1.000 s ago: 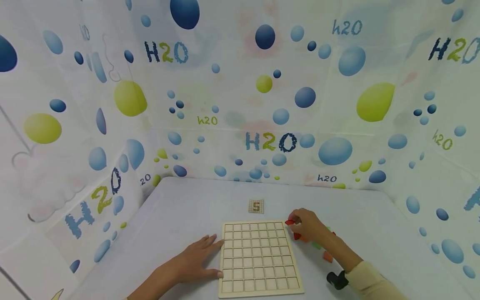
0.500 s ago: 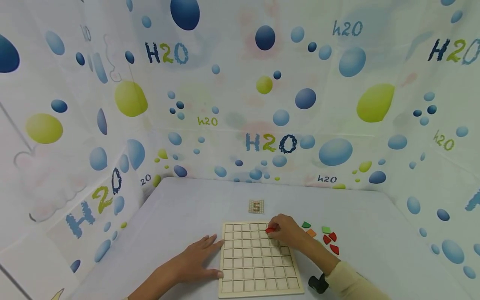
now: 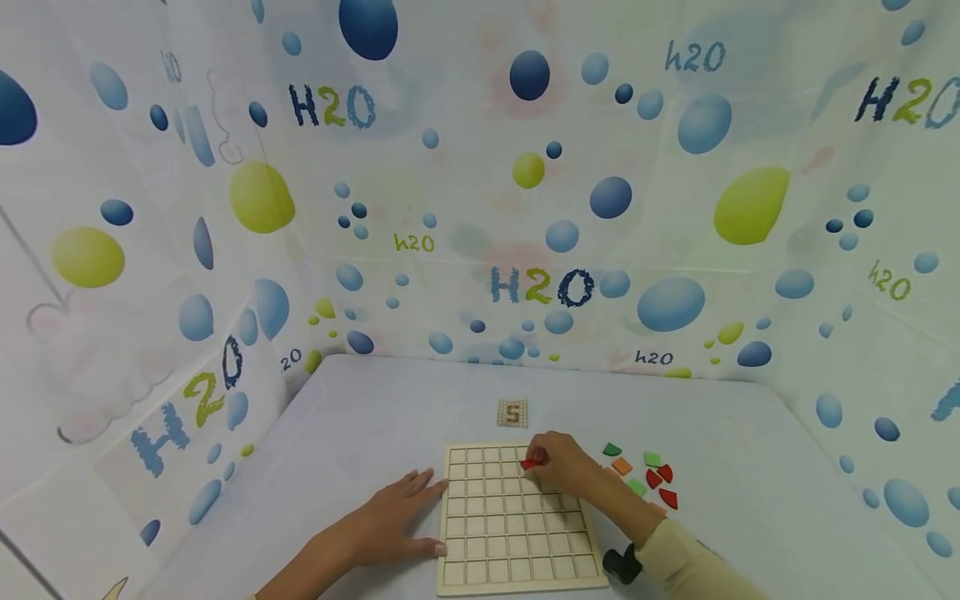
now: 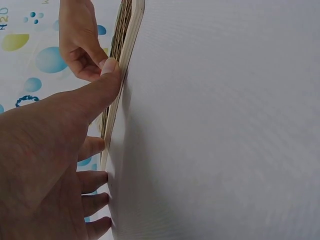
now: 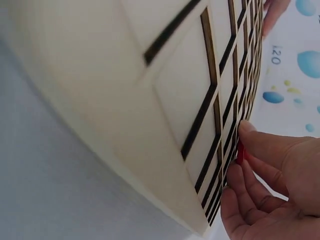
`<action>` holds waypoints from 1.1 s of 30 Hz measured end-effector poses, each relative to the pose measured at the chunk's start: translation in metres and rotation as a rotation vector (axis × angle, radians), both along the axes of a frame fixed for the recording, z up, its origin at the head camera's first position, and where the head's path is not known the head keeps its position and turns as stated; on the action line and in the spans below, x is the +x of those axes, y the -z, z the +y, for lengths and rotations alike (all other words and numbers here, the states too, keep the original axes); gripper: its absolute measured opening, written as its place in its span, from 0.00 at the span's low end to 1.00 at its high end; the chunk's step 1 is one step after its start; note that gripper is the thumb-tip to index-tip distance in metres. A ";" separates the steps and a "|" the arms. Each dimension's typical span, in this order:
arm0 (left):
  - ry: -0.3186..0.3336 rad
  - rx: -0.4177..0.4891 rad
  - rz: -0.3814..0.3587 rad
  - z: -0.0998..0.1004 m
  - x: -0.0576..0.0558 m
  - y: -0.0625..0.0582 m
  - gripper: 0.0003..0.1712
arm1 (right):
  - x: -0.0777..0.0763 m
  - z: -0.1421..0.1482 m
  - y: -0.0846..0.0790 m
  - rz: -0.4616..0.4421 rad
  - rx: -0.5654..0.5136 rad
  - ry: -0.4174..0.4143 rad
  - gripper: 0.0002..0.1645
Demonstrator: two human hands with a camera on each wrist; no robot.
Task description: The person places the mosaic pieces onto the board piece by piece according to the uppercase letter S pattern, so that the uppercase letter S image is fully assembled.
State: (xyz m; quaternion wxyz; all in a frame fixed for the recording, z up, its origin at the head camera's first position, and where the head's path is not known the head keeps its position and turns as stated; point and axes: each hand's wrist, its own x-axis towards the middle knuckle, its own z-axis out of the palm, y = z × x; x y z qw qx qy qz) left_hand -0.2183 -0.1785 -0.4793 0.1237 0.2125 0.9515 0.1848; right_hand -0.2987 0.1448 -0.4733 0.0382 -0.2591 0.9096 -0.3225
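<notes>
A pale wooden grid board (image 3: 497, 527) lies on the white table, its square cells framed by thin ridges. My right hand (image 3: 564, 467) is over the board's far right part and pinches a small red piece (image 3: 529, 463) between thumb and fingers. In the right wrist view the red piece (image 5: 240, 152) shows between the fingertips, right at the grid's ridges. My left hand (image 3: 390, 518) rests on the table at the board's left side, fingers spread straight. The thumb and fingertips of the left hand (image 4: 55, 135) touch the board's edge (image 4: 131, 45) in the left wrist view.
Right of the board lie loose pieces: a dark green piece (image 3: 612, 449), an orange piece (image 3: 622, 467), a light green piece (image 3: 652, 459) and several red pieces (image 3: 668, 498). A small card (image 3: 513, 413) with an S-like figure lies behind the board. A black device (image 3: 622, 565) is at the right wrist.
My right hand has picked up the red piece from beside the board's right edge and carried it left over the far cells. The left hand has stayed in place.
</notes>
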 end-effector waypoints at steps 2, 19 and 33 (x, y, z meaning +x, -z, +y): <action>0.003 0.002 0.002 0.000 0.000 0.000 0.57 | -0.001 0.000 0.001 -0.019 -0.003 0.002 0.10; 0.006 0.008 -0.001 -0.002 0.001 -0.001 0.57 | 0.002 -0.005 0.005 -0.024 0.001 0.010 0.09; 0.000 0.003 0.006 -0.001 0.002 -0.002 0.56 | 0.006 -0.010 0.004 -0.029 -0.008 0.055 0.06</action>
